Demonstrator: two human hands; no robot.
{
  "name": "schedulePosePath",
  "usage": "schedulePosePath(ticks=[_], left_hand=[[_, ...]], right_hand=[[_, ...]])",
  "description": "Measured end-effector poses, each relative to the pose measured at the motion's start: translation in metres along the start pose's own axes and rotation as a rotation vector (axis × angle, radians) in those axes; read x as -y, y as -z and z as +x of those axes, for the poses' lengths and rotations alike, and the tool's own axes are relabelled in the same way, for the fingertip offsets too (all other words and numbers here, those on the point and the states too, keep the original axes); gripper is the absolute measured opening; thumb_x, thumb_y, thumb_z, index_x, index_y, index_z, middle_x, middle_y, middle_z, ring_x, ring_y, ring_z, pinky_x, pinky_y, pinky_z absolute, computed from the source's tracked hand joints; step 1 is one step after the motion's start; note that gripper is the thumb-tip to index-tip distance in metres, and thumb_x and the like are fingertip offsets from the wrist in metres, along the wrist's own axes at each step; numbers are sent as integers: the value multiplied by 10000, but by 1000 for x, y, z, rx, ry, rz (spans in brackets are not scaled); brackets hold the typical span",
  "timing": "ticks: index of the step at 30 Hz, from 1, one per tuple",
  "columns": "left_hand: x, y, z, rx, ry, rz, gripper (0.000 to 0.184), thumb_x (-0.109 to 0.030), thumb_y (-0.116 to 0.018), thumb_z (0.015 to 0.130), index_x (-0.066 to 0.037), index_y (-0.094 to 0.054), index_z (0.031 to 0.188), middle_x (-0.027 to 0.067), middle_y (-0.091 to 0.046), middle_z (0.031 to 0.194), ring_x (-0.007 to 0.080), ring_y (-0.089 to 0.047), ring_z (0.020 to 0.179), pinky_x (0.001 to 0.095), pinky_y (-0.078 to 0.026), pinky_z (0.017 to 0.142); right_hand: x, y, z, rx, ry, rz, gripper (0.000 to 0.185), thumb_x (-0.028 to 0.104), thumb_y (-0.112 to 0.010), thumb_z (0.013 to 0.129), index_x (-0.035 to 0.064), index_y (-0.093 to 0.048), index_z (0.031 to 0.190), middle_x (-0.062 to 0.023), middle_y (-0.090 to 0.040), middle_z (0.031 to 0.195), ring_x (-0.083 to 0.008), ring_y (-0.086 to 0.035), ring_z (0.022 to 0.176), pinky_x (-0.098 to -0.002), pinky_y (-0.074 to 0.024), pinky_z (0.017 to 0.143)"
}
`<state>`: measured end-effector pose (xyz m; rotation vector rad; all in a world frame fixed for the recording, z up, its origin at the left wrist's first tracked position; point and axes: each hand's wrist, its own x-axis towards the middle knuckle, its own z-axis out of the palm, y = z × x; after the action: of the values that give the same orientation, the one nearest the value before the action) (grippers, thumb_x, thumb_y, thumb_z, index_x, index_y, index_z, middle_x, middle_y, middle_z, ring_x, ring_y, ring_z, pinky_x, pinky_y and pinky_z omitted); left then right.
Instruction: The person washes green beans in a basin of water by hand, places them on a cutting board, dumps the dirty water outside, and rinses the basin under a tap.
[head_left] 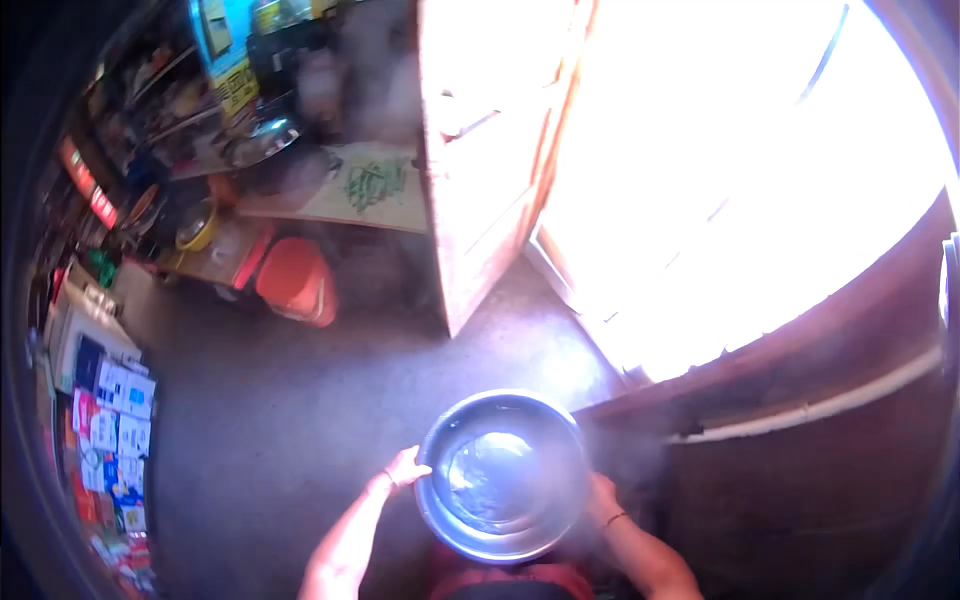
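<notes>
A round metal basin [500,545] is held level in front of my body, at the bottom middle of the view. My left hand [405,468] grips its left rim, fingers closed on the edge. On the opposite side my right hand [600,497] holds the rim, partly hazy and with its fingertips hidden behind the basin. Light reflects off the basin's inside, and whether it contains water cannot be made out.
An open door [485,190] stands ahead beside a very bright doorway. Behind it at left are a table [400,212] with green vegetables, an orange bucket [297,280] and a yellow bowl [198,228]. Stacked packages [120,430] line the far left.
</notes>
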<state>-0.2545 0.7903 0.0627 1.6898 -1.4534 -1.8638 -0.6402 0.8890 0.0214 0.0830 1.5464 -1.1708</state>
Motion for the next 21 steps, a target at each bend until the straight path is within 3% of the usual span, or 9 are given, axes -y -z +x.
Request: schedulePosePath(ticks=[6, 8, 10, 12, 14, 16, 18, 19, 21], left_hand=[[59, 99, -41, -247, -81, -122, 372, -92, -613, 667, 16, -512, 1009, 95, -593, 893, 171, -567, 805, 289, -457, 720], [78, 118, -44, -289, -45, -144, 379, -83, -619, 663, 18, -510, 1011, 98, -585, 901, 164, -553, 819, 296, -449, 731], [109, 135, -41, -344, 3, -244, 392, -63, -619, 661, 21, -495, 1024, 97, -571, 906, 162, -539, 827, 302, -441, 740], [141, 149, -34, -389, -17, -326, 388, -49, -615, 671, 13, -486, 1031, 97, -560, 905, 164, -531, 829, 310, -437, 742], [142, 155, -47, -397, -23, -485, 376, -57, -615, 684, -5, -486, 1033, 92, -561, 901, 172, -539, 816, 302, -443, 725], [110, 165, -70, -406, 151, -526, 367, -51, -611, 688, -21, -490, 1034, 88, -562, 904, 165, -542, 800, 291, -448, 712], [107, 173, -79, -451, 79, -660, 362, -43, -608, 686, -23, -491, 1029, 83, -564, 899, 167, -546, 794, 281, -454, 691], [120, 177, -75, -438, 37, -640, 419, -55, -616, 680, -17, -463, 1068, 98, -559, 928, 177, -549, 804, 289, -459, 683], [151, 191, -57, -525, 114, -629, 489, -70, -623, 677, -12, -425, 1120, 110, -549, 956, 184, -545, 827, 298, -460, 686]], right_hand=[[-3, -129, 12, 207, 16, -228, 195, 68, -565, 789, -38, -546, 951, -105, -590, 811, -181, -577, 695, -290, -485, 628], [-38, -133, 77, 427, 416, -538, 206, 64, -566, 789, -40, -535, 964, -110, -590, 806, -185, -579, 699, -293, -490, 637], [-20, -176, 76, 457, -23, -295, 213, 64, -576, 782, -31, -532, 967, -117, -586, 833, -191, -579, 725, -304, -492, 662], [5, -227, 53, 473, -231, -192, 217, 65, -580, 778, -27, -530, 968, -120, -584, 846, -194, -579, 738, -310, -493, 675], [21, -275, 0, 216, 26, -576, 237, 60, -605, 759, -17, -526, 968, -127, -579, 873, -199, -574, 759, -316, -495, 681], [15, -286, 28, 490, 322, -1068, 184, 100, -512, 809, 1, -532, 964, -127, -585, 924, -197, -563, 852, -300, -471, 757], [46, -338, -21, 809, 932, -2395, 231, 144, -383, 837, 48, -544, 972, -87, -588, 974, -163, -529, 953, -252, -424, 828], [50, -339, -26, 803, 727, -2184, 295, 165, -308, 828, 92, -546, 986, -46, -584, 994, -136, -490, 1010, -208, -382, 863], [43, -367, -21, 796, 900, -2260, 230, 188, -416, 798, 94, -587, 919, -49, -597, 927, -163, -542, 915, -245, -431, 765]])
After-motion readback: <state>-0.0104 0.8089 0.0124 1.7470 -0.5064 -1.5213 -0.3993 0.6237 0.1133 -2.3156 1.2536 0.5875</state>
